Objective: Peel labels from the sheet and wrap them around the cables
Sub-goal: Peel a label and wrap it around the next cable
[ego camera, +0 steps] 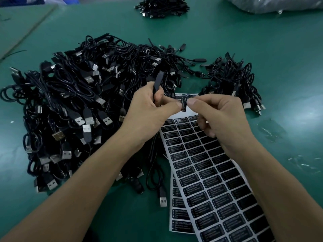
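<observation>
My left hand (148, 109) grips a black cable's slim controller module (158, 80), which sticks up above my fingers; its cord hangs down to a USB plug (163, 200). Between the thumbs of both hands is a small black label (183, 103), held upright. My right hand (218, 117) pinches the label's right edge, and my left thumb touches its left edge. Below my hands lies the white label sheet (215, 180) with rows of black "LED CONTROLLER" labels. A second sheet (178, 212) sticks out beneath it.
A large heap of black USB cables (73, 105) fills the green mat to my left. A smaller cable pile (234, 81) lies to the right, and another (162, 6) at the far edge. Clear plastic bags (279, 4) sit far right; plastic scraps (272, 130) lie near my right wrist.
</observation>
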Demonstrator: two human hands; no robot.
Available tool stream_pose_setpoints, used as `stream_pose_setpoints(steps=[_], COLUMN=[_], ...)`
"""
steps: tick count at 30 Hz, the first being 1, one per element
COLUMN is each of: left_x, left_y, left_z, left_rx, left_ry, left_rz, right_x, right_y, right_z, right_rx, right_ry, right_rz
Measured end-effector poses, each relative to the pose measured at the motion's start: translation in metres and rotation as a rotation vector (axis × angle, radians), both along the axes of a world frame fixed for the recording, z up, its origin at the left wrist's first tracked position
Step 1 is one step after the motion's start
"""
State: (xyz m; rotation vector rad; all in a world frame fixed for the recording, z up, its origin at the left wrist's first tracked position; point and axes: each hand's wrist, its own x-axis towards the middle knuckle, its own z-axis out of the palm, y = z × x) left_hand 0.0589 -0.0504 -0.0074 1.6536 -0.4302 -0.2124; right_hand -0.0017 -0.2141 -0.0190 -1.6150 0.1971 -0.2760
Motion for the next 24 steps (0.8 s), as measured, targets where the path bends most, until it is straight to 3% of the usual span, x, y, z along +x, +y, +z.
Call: stream_pose_setpoints(steps=[5,10,14,18,24], left_x=[-0.001,-0.004,-0.004,-0.004,-0.004], left_y=[-0.001,-0.002,-0.001,-0.001,-0.003], left_z=[0.0,-0.001,0.001,0.005,0.008], left_rx=[0.014,0.073,0.115,0.072,0.009], left_ry=[-0.02,-0.05,-0.014,-0.008,-0.022], left_rz=[-0.076,-0.006,0.071,0.129,0.146], right_x=[0.001,0.001,-0.001,-0.002,0.001], right_y=[-0.001,0.0,-0.003,0.0,-0.001], right_z=[0.002,0.003,0.007,0.006,-0.004], right_rx=[0.008,-0.047,0.098,0.127,-0.163], right_ry=[-0.006,-0.054,-0.038,0.003,0.077], right_rz=[0.024,-0.045,-0.086,0.04,-0.04])
